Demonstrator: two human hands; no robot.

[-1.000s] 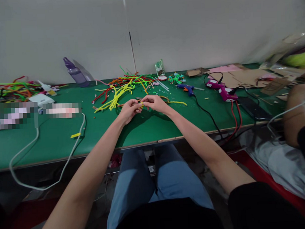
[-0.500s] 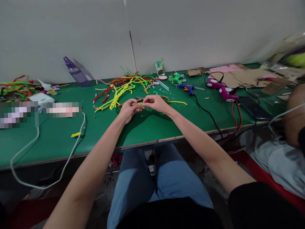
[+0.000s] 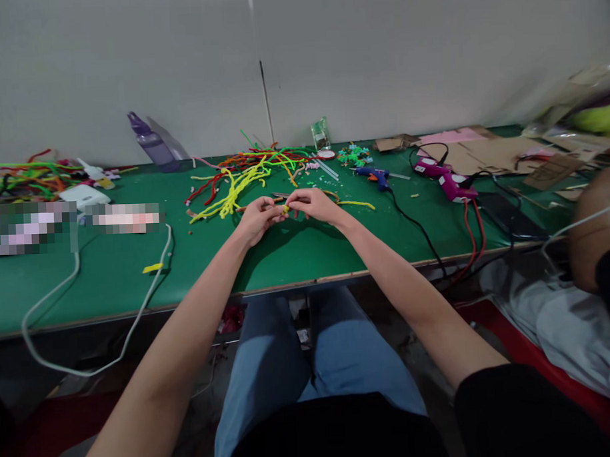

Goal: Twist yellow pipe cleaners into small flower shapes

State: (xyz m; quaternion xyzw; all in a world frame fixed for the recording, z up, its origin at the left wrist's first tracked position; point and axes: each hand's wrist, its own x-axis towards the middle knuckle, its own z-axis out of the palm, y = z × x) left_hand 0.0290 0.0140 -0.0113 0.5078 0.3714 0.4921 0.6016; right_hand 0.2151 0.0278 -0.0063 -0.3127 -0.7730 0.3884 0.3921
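Both hands meet just above the green table, around a small yellow piece (image 3: 285, 209) that looks like bent pipe cleaner. My left hand (image 3: 256, 220) pinches it from the left with curled fingers. From the other side, the fingertips of my right hand (image 3: 313, 205) close on it too. Fingers cover most of the piece, so its shape is unclear. Behind my hands lies a bunch of yellow pipe cleaners (image 3: 243, 187). One more yellow pipe cleaner (image 3: 357, 204) extends to the right of my right hand. A thin tool behind the fingers is mostly hidden.
A blue glue gun (image 3: 376, 177) with a black cord lies right, near magenta devices (image 3: 453, 185) and a black phone (image 3: 512, 216). A purple bottle (image 3: 155, 146) leans at the wall. A white cable (image 3: 138, 321) loops over the front edge. Another person's arm (image 3: 595, 225) is far right.
My fingers have shifted slightly around the yellow piece, and more of it shows between them. Everything else on the table looks the same.
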